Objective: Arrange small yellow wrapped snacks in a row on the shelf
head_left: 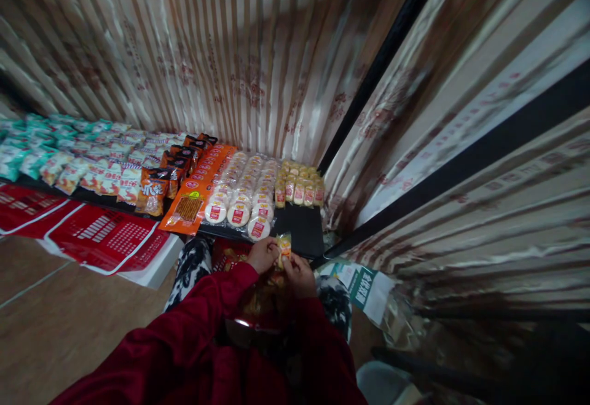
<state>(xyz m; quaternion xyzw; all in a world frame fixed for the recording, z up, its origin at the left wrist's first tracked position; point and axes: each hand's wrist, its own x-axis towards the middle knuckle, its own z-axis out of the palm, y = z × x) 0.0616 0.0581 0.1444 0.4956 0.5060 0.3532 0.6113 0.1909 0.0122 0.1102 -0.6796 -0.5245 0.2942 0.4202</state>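
Head view, landmark = large flat orange plastic snack bag (187, 208) with brown sticks pictured on it, lying on a black shelf board (302, 227). Small yellow plastic packet (284, 245) is up in the hands, right of the orange bag and a bit nearer the person, in front of the shelf board. Left hand (262, 255): grip closed, fingertips pinching the packet's left edge. Right hand (300, 275): grip closed too, thumb and fingers pinching its lower part. Fine finger detail blurry.

Below the hands, nearer the person than the orange bag, an opened-out dark red and clear plastic bag (265, 297) with yellowish contents, between knees in black-and-white patterned trousers (190, 273). Sleeves (184, 325) dark red.

Just right of the orange bag: rows of round white crackers (238, 213) in clear wrap, red labels. Farther right, past the crackers: block of small yellow packets with red marks (299, 185), standing close together. Just left of the orange bag: orange-and-black packets (152, 191); then white packets with orange print (108, 177); far left, teal-and-white packets (23, 153). Below left of it, red printed carton (104, 236). Behind it, striped beige-brown curtain (249, 55).
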